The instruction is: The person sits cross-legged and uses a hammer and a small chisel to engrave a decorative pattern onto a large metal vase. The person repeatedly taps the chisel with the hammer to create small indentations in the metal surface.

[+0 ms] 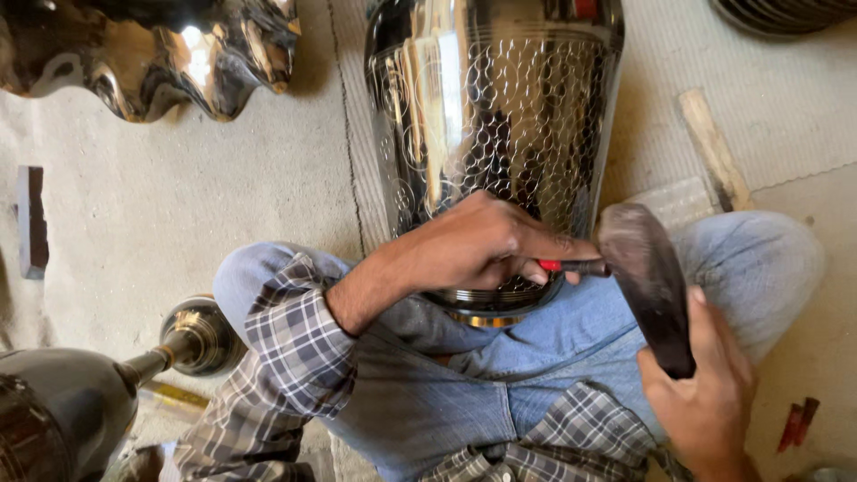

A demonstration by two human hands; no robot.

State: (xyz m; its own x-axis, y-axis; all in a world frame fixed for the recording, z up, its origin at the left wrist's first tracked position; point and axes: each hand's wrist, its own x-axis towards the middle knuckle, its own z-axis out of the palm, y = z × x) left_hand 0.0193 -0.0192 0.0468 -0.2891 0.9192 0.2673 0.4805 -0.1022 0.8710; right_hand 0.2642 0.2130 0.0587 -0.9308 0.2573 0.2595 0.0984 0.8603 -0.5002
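Against vessel [500, 116], fingers [536, 245] around punch [576, 266]

Left hand [486, 241] reaches across from the left, forearm bare below a rolled plaid sleeve, wrist bent down, fingers curled and pinched closed, knuckles up. Right hand [705, 393] sits low at right, near the lap, fingers wrapped in a closed grip, thumb [707, 314] pointing up and away. Hands apart, not touching.
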